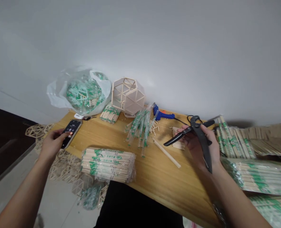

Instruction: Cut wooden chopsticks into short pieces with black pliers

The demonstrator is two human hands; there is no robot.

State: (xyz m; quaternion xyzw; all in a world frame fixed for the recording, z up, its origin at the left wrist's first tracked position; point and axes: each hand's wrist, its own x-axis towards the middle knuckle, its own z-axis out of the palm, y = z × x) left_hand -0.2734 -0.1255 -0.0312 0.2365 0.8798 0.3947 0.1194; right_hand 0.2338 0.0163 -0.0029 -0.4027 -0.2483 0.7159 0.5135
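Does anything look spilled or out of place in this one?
Mildly: short stick pieces lie scattered beside the plastic wrappers, untidy compared with the neatly bundled chopsticks. Wooden frames also sit heaped beyond the table's edge. No damage is clear.

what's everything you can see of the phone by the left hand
The phone is a slim slab with a pale edge and a dark, lit screen whose marks are too blurred to read. It is face up at the left end of the wooden table, slanting, its far end further right. The left hand touches its near end, thumb over the screen; whether the hand grips it is unclear.
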